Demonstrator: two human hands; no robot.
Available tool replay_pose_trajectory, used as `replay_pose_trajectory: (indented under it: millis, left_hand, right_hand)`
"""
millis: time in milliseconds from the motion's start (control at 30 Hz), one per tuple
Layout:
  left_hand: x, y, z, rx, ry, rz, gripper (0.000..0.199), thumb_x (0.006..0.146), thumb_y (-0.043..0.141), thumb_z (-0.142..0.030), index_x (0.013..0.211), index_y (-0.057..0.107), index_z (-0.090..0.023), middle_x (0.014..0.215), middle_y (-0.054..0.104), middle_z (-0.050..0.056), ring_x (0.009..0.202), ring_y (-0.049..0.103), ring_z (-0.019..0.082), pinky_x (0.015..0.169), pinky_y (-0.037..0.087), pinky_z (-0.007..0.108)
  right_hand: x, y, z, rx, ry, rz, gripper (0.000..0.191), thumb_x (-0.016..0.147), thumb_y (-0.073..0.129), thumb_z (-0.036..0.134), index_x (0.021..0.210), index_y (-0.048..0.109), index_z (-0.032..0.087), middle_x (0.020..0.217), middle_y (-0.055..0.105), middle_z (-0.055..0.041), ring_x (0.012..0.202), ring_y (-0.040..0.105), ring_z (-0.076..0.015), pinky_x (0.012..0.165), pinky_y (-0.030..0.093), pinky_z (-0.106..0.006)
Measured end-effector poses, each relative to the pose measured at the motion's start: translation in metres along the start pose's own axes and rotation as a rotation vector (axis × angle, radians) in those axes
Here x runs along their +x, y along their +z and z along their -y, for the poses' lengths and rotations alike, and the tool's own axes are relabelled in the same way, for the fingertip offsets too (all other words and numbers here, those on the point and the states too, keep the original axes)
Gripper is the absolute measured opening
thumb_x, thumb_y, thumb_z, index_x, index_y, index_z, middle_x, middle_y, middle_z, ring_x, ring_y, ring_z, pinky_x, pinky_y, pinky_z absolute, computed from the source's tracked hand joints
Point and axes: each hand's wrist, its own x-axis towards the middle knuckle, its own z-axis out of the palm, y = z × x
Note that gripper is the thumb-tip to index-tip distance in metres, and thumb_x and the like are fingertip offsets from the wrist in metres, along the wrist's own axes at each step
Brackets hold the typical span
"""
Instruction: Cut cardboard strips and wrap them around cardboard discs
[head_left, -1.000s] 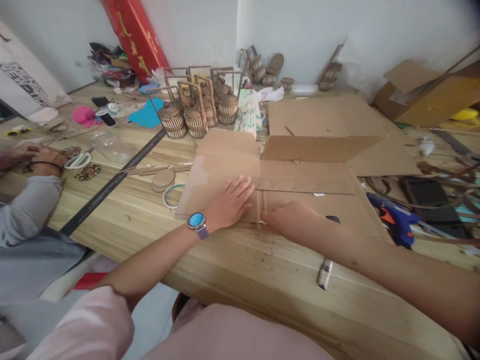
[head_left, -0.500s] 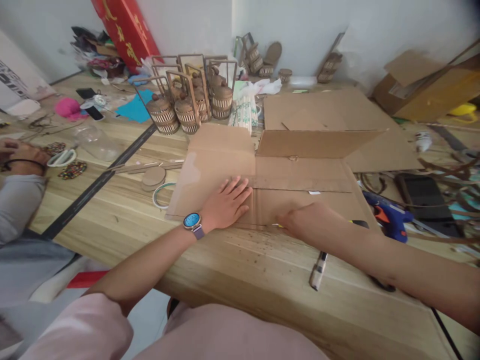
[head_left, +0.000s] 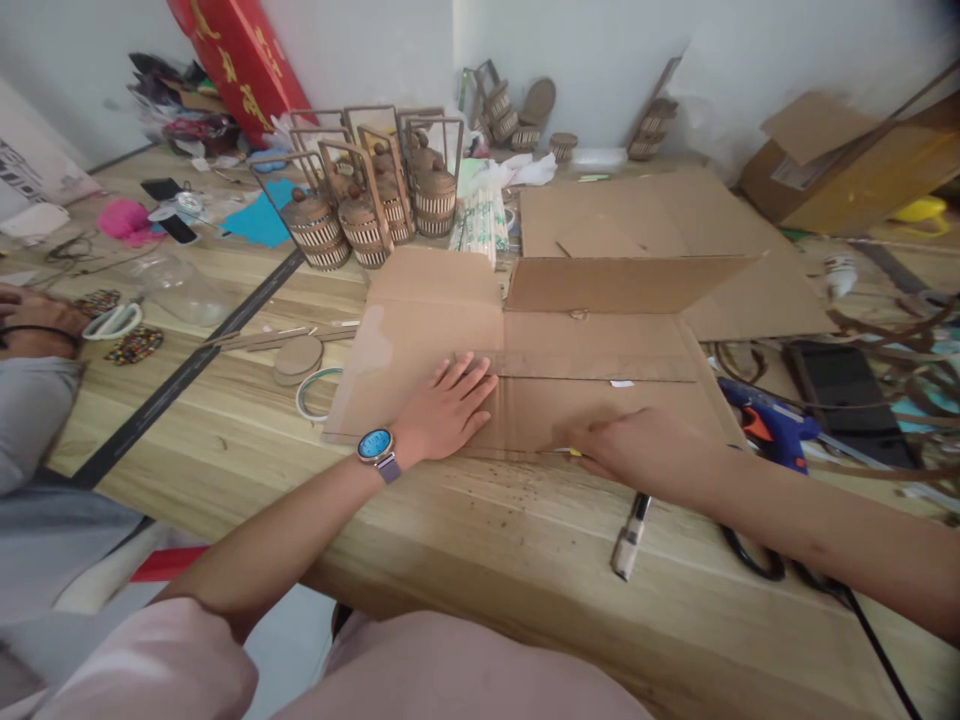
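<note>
A flattened cardboard box lies on the wooden table before me, one flap standing up at the back. My left hand presses flat on it with fingers spread, a watch on the wrist. Under the fingertips begins a long, thin brownish strip that runs right across the cardboard; I cannot tell whether it is a ruler. My right hand is closed around a utility knife. Its yellow tip and thin blade show at the cardboard's near edge; my hand hides the handle.
A brush and black-handled scissors lie near my right forearm. Beyond are a blue glue gun and a phone. Small tiered baskets and a tape roll stand left. Another person's hand rests far left.
My right hand has shifted a little to the right along the near cardboard edge, showing more of the knife's tip. The left hand stays in place; the view has shifted slightly.
</note>
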Motion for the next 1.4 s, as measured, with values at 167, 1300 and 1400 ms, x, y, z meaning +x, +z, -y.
replay_pose_trajectory:
  millis: [167, 1300, 1400]
  left_hand:
    - [0.0, 0.001, -0.001, -0.012, -0.002, -0.029, 0.053, 0.104, 0.029, -0.041, 0.149, 0.04, -0.015, 0.16, 0.032, 0.011, 0.15, 0.022, 0.031, 0.119, 0.024, 0.052]
    - [-0.002, 0.0, 0.0, -0.03, 0.01, -0.016, 0.053, 0.104, 0.03, -0.041, 0.149, 0.039, -0.015, 0.16, 0.032, 0.01, 0.15, 0.021, 0.031, 0.12, 0.023, 0.05]
    - [-0.002, 0.0, 0.001, -0.033, 0.011, -0.016, 0.053, 0.104, 0.03, -0.04, 0.149, 0.04, -0.016, 0.16, 0.033, 0.01, 0.15, 0.022, 0.03, 0.12, 0.023, 0.05]
  right_hand:
    - [-0.002, 0.0, 0.004, 0.066, 0.009, -0.023, 0.024, 0.1, 0.042, 0.032, 0.103, 0.064, 0.021, 0.089, 0.076, -0.007, 0.077, 0.071, -0.0211, 0.055, 0.034, -0.026]
    - [0.007, -0.01, 0.014, 0.013, 0.007, 0.03, 0.025, 0.095, 0.046, 0.021, 0.101, 0.069, 0.016, 0.084, 0.075, -0.0154, 0.073, 0.072, -0.0269, 0.053, 0.037, -0.031]
    - [-0.001, -0.007, 0.005, 0.014, 0.03, 0.04, 0.024, 0.095, 0.048, 0.021, 0.108, 0.069, 0.019, 0.088, 0.076, -0.014, 0.077, 0.072, -0.026, 0.055, 0.038, -0.029]
